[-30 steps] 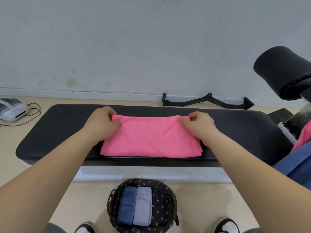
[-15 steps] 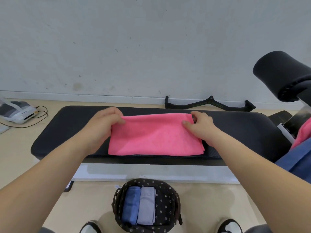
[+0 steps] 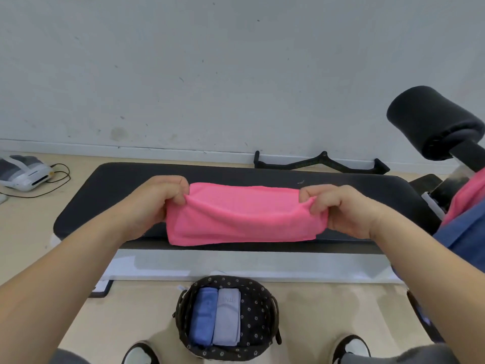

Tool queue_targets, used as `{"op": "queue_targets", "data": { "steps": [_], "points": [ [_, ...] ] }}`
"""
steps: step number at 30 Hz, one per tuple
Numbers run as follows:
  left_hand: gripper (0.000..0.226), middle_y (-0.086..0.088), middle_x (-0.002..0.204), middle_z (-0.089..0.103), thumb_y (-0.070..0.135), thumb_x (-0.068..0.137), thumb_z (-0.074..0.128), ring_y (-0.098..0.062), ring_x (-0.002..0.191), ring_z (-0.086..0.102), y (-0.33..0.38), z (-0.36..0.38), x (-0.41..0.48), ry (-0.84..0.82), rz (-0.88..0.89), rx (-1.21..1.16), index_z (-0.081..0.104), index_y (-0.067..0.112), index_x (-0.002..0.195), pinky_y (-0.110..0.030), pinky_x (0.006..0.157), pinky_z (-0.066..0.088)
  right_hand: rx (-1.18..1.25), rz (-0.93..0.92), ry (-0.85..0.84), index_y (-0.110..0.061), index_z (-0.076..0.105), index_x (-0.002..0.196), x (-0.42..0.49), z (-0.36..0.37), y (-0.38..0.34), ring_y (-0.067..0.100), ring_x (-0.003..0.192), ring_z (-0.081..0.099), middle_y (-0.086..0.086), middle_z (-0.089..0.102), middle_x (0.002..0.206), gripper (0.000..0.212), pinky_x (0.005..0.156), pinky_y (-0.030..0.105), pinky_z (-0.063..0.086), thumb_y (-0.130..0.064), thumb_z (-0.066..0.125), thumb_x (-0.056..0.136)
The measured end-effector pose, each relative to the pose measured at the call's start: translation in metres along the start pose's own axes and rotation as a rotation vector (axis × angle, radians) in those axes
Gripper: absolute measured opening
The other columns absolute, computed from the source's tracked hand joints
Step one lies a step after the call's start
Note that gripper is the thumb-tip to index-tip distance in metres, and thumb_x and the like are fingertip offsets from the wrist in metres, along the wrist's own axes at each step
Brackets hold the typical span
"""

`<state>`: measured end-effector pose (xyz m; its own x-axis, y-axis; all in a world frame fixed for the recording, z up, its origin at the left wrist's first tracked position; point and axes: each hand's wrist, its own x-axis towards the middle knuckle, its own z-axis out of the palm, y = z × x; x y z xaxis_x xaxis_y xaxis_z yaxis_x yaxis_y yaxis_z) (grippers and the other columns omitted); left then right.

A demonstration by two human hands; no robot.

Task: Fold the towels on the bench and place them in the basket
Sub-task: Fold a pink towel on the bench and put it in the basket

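Note:
A folded pink towel (image 3: 244,216) hangs between my hands just above the black bench (image 3: 110,185). My left hand (image 3: 154,203) pinches its upper left corner. My right hand (image 3: 341,208) pinches the upper right corner. The towel's top edge sags toward me and its lower edge lies near the bench's front edge. On the floor in front of me stands a dark patterned basket (image 3: 259,298) holding a folded blue towel (image 3: 202,316) and a folded grey towel (image 3: 227,317) side by side.
More pink and blue cloth (image 3: 462,219) lies at the right end of the bench under a black padded roller (image 3: 430,122). A black handle bar (image 3: 320,165) lies by the wall. A white device with a cable (image 3: 23,172) sits on the floor at left.
Both hands have lifted the towel's far edge off the bench and drawn it toward me; before, they pressed that edge flat on the bench.

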<state>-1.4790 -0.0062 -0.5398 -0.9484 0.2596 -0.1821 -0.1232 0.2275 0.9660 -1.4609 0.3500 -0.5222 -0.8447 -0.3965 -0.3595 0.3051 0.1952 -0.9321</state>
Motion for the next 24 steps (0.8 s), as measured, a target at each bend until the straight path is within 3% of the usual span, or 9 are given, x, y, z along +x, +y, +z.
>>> {"op": "queue_targets", "data": {
  "steps": [3, 7, 11, 16, 18, 21, 24],
  "points": [
    [0.01, -0.003, 0.065, 0.036, 0.01, 0.056, 0.051, -0.013, 0.056, 0.035, -0.002, 0.005, -0.005, -0.129, -0.095, 0.086, 0.046, 0.017, 0.061, -0.026, 0.052, 0.025, -0.091, 0.181, -0.177, -0.004, 0.053, 0.078, -0.014, 0.004, 0.013, 0.021, 0.068, 0.052, 0.008, 0.051, 0.075, 0.014, 0.061, 0.029, 0.047, -0.004, 0.06, 0.066],
    [0.012, -0.007, 0.082, 0.043, 0.012, 0.057, 0.055, -0.02, 0.065, 0.034, -0.007, 0.01, -0.005, -0.164, -0.125, 0.166, 0.051, 0.016, 0.068, -0.028, 0.054, 0.024, -0.113, 0.235, -0.169, -0.006, 0.058, 0.082, -0.01, 0.004, 0.025, 0.023, 0.073, 0.06, 0.01, 0.057, 0.08, 0.009, 0.068, 0.032, 0.054, -0.004, 0.062, 0.074],
    [0.011, -0.007, 0.073, 0.044, 0.016, 0.062, 0.059, -0.017, 0.063, 0.04, -0.008, 0.013, -0.002, -0.081, -0.075, 0.202, 0.058, 0.012, 0.073, -0.026, 0.053, 0.031, -0.194, 0.12, 0.025, -0.009, 0.056, 0.076, 0.001, 0.003, 0.024, 0.023, 0.069, 0.056, 0.009, 0.052, 0.076, 0.009, 0.062, 0.033, 0.05, -0.01, 0.065, 0.076],
    [0.015, -0.004, 0.074, 0.055, 0.023, 0.069, 0.063, -0.019, 0.072, 0.047, -0.015, 0.009, 0.016, 0.084, -0.064, 0.173, 0.06, 0.01, 0.076, -0.033, 0.065, 0.036, -0.284, 0.023, 0.409, -0.015, 0.052, 0.067, 0.017, 0.0, 0.027, 0.018, 0.063, 0.046, -0.003, 0.048, 0.063, 0.023, 0.058, 0.029, 0.037, -0.007, 0.061, 0.087],
    [0.02, -0.003, 0.076, 0.059, 0.023, 0.076, 0.066, -0.02, 0.075, 0.05, -0.02, 0.007, 0.029, 0.162, -0.071, 0.169, 0.06, 0.005, 0.082, -0.036, 0.068, 0.038, -0.239, 0.042, 0.513, -0.014, 0.054, 0.074, 0.025, -0.002, 0.031, 0.018, 0.064, 0.045, 0.0, 0.05, 0.068, 0.017, 0.057, 0.028, 0.036, -0.011, 0.06, 0.089],
    [0.008, -0.004, 0.085, 0.069, 0.018, 0.087, 0.066, -0.024, 0.08, 0.061, -0.029, 0.009, 0.049, 0.267, -0.068, 0.255, 0.067, 0.011, 0.089, -0.038, 0.07, 0.048, -0.236, 0.087, 0.614, -0.011, 0.059, 0.088, 0.039, -0.007, 0.036, 0.023, 0.073, 0.051, 0.007, 0.057, 0.083, 0.007, 0.063, 0.032, 0.041, -0.017, 0.059, 0.091],
    [0.005, -0.007, 0.095, 0.071, 0.015, 0.092, 0.063, -0.024, 0.091, 0.067, -0.033, 0.013, 0.064, 0.329, -0.05, 0.39, 0.068, 0.015, 0.095, -0.038, 0.075, 0.052, -0.27, 0.125, 0.679, -0.008, 0.059, 0.099, 0.051, -0.012, 0.039, 0.024, 0.078, 0.052, 0.009, 0.058, 0.091, 0.013, 0.067, 0.035, 0.043, -0.017, 0.053, 0.092]
  ]
}}
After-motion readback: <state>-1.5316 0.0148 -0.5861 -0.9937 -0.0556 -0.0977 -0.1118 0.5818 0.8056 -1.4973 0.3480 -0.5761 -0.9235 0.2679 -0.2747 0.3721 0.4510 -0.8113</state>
